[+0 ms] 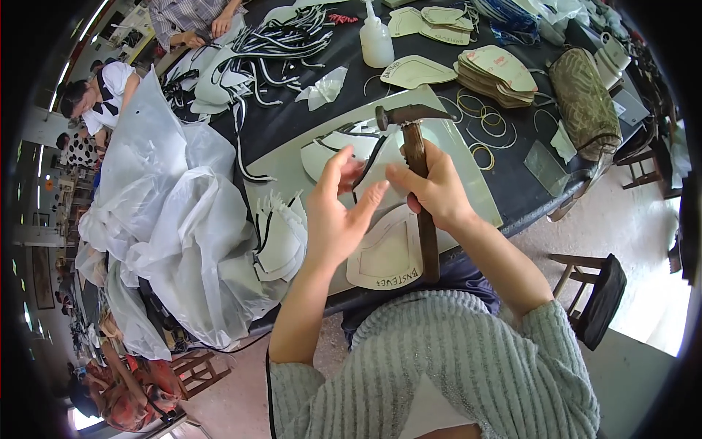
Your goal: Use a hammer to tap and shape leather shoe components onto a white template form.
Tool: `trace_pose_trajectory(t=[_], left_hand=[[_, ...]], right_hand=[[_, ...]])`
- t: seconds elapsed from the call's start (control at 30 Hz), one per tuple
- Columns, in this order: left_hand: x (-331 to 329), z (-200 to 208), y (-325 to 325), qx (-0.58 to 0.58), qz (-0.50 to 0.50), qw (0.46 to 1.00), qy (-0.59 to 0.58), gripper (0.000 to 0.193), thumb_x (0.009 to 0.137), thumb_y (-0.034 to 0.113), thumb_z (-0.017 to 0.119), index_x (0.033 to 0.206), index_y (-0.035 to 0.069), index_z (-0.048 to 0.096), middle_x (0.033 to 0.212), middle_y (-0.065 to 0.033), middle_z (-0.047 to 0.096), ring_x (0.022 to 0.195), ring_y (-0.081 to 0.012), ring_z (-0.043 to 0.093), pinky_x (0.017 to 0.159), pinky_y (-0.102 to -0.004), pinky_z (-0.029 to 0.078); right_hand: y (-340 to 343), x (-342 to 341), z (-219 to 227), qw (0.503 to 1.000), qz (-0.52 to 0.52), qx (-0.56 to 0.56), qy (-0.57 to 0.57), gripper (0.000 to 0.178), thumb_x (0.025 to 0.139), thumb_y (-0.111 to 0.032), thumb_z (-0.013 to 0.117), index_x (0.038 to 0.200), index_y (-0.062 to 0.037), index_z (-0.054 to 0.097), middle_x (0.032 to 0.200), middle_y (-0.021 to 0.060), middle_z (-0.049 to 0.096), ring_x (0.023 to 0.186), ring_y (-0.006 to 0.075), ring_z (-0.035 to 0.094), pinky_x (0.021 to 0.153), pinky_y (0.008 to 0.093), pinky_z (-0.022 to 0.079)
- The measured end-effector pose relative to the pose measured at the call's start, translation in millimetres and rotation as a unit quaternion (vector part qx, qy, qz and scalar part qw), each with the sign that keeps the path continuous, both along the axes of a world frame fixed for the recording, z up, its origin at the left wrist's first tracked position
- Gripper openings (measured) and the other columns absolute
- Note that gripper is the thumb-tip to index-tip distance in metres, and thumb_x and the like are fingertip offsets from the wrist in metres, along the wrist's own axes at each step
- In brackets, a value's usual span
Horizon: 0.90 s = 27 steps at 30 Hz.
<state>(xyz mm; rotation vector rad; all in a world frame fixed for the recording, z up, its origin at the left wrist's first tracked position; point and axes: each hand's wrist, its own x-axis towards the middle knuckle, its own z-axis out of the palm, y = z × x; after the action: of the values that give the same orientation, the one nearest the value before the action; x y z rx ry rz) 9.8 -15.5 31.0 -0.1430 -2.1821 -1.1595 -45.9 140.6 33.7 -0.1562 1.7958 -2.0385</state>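
My right hand (444, 189) is closed round the wooden handle of a hammer (414, 150). Its dark metal head lies toward the far side, and the handle end points back at me. Beside it, my left hand (338, 216) has its thumb and fingers spread, with nothing visibly gripped. Beyond the left fingers lies a white cut piece (316, 156) with a black-edged strip (374, 157) on it, partly hidden by that hand. A cream pattern piece (386, 252) with a marked outline rests under the hammer handle on a pale board (472, 179).
Left of the board stand stacked white pieces (281, 245) with black edging and a large plastic sheet (175, 219). Farther off are black-and-white straps (292, 36), a squeeze bottle (376, 44), stacked patterns (497, 73) and a patterned roll (585, 102). A co-worker's hands (208, 33) work at far left.
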Motion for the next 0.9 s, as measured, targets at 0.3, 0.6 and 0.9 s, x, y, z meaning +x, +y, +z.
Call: trace_pose_trajectory(t=[0.3,0.6,0.9], left_hand=[[45,-34,-55,0.189,-0.112,0.912,-0.345,0.02,0.093,0.012,0.068,0.082,0.004,0.053,0.065,0.0044,0.055,0.056,-0.0003,0.045,0.047,-0.0204,0.036],[30,-58,-25,0.201,-0.106,0.922,-0.313,0.023,0.095,0.016,0.066,0.085,0.001,0.053,0.069,-0.0012,0.059,0.056,-0.0055,0.058,0.045,-0.024,0.045],[39,-25,-11,0.069,-0.179,0.886,-0.422,0.019,0.089,0.012,0.072,0.086,-0.001,0.058,0.07,-0.0028,0.065,0.063,-0.0038,0.054,0.056,-0.0237,0.042]], right_hand=[[55,31,-20,0.98,0.159,0.067,-0.098,0.018,0.097,-0.014,0.06,0.097,0.0011,0.05,0.078,0.0103,0.069,0.061,0.0114,0.068,0.041,0.0185,0.043],[42,-12,-42,0.985,0.113,0.126,-0.018,0.017,0.098,-0.017,0.057,0.099,-0.0011,0.05,0.092,0.011,0.073,0.083,0.0144,0.074,0.044,0.02,0.041],[40,-18,-44,0.984,0.107,0.139,-0.019,0.018,0.096,-0.016,0.06,0.098,-0.0015,0.05,0.093,0.0112,0.072,0.084,0.0145,0.074,0.044,0.0206,0.041]])
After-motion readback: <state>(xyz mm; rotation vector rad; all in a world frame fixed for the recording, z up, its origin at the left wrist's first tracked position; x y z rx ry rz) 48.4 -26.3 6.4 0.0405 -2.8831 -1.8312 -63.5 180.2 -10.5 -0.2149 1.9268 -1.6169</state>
